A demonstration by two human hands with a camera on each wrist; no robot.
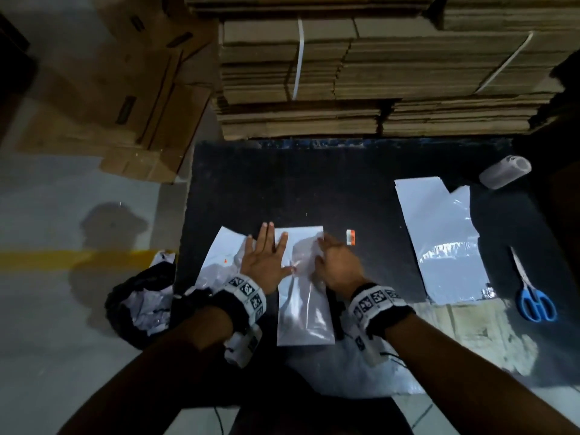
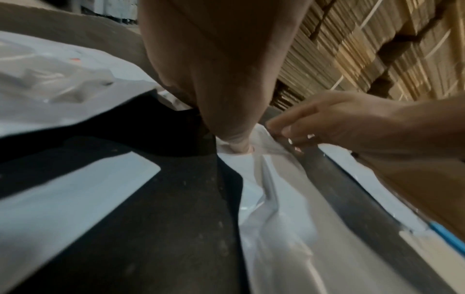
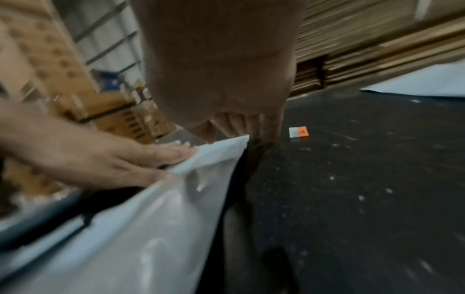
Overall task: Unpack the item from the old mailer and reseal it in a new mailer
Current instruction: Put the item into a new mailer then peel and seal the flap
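Black mat (image 1: 314, 183) carries white mailers (image 1: 439, 240); blue scissors (image 1: 533, 296); a tape roll (image 1: 503, 171).

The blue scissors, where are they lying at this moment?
In the head view the blue scissors lie at the far right of the black mat, beside the long white mailer and nearer the person than the tape roll.

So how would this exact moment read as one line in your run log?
stage: sealing new mailer | left hand: flat, pressing it | right hand: working its right edge | scissors: unused, far right
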